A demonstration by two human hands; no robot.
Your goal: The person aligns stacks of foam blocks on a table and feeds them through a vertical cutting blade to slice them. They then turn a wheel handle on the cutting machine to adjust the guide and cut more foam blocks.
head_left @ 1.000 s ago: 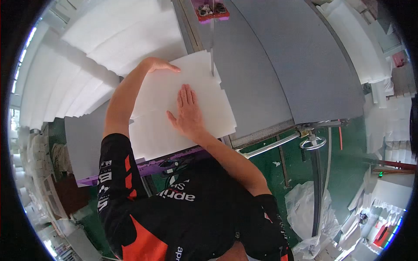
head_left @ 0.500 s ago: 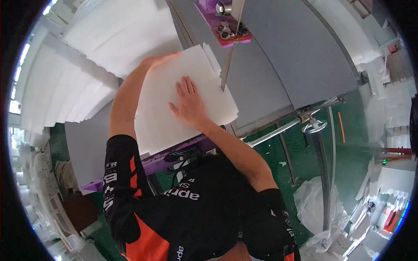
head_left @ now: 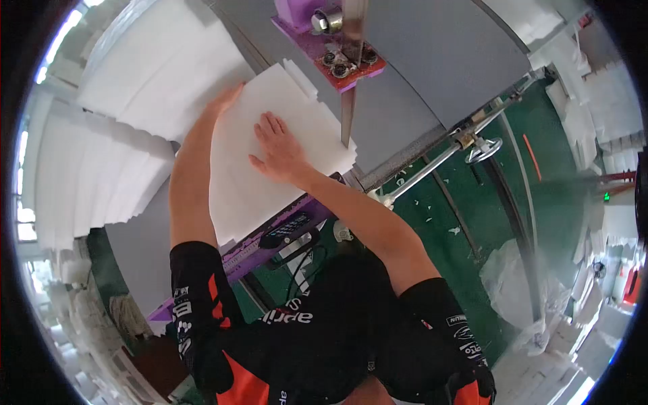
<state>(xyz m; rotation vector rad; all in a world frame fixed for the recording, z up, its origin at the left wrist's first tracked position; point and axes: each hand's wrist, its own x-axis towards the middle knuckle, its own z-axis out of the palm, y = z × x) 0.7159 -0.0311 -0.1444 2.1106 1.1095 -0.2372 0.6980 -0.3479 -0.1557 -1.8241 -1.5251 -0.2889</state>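
A thick white foam-like block [head_left: 250, 169] with stepped edges lies on the grey machine table. My right hand [head_left: 278, 148] rests flat on its top, palm down with fingers spread. Against the block's far left edge is my left hand [head_left: 227, 98], its fingers stretched along that side and partly hidden. A thin upright saw blade [head_left: 347, 118] comes down from a purple and red guide [head_left: 347, 64] and meets the block near its right edge. Both forearms reach over the purple machine edge.
More white stacked sheets [head_left: 162, 61] stand at the far left. The grey table [head_left: 432, 54] extends right, with a metal rod and handwheel [head_left: 484, 150] along its front. A control panel [head_left: 293, 226] sits below the block. Plastic wrap [head_left: 516, 283] and scraps lie on the green floor.
The camera view has shifted and turned. Both hands stay on the block, and the strip of it to the right of the blade looks narrower.
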